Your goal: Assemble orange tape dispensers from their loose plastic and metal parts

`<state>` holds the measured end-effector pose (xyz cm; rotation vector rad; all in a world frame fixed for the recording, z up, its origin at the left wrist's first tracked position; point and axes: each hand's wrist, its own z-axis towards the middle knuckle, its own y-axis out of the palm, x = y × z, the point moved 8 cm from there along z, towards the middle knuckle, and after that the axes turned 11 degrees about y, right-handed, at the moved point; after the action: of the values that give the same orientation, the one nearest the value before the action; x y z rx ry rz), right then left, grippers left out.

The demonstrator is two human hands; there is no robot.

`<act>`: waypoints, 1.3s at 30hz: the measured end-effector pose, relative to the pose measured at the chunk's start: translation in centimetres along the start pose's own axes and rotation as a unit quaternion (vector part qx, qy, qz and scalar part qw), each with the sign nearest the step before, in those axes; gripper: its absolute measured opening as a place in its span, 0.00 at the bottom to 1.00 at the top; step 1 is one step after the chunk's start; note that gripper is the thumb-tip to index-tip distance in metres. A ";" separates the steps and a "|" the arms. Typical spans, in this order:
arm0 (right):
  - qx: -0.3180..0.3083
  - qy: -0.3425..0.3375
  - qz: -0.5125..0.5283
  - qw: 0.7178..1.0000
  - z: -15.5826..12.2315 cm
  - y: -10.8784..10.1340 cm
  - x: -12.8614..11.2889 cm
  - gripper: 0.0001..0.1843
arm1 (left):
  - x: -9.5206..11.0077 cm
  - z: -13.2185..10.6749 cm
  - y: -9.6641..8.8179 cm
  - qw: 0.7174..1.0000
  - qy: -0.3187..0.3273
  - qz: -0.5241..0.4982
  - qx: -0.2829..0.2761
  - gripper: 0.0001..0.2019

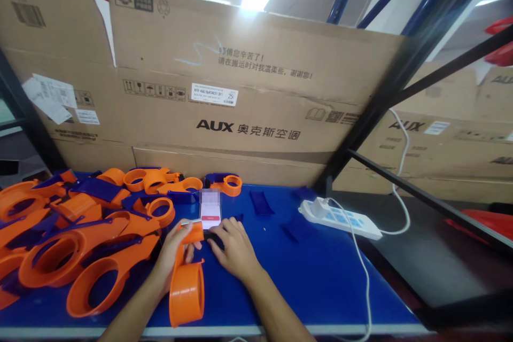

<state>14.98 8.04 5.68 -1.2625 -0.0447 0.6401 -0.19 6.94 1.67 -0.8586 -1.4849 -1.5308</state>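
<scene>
My left hand [176,248] is closed around an orange tape dispenser [187,291]. The dispenser's round tape hub hangs toward me, and its toothed metal edge points to the far side. My right hand [233,248] is just right of the dispenser's upper end, with its fingers apart and bent over the lower edge of a phone [210,212]. A dark strip shows beside the fingertips; whether they touch it I cannot tell. The phone lies on the blue table [256,299] with its screen lit. A small dark blue piece [239,218] lies beyond my right fingers.
Many orange and blue tape dispensers [96,278] are heaped on the left. Loose dark blue plastic pieces [261,203] lie right of the phone. A white power strip [340,219] with a cable sits at the right. Cardboard [248,91] walls the back, beside a dark metal frame [360,112].
</scene>
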 end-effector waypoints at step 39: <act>-0.011 0.108 0.403 0.909 -0.1 -1.4 1.2 0.12 | 0.6 -0.8 2.3 0.974 0.050 0.185 -0.124 0.16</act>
<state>16.60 8.28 6.56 -1.3513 0.6892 1.1988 1.65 6.11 3.17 -1.1157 -1.0042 -1.4675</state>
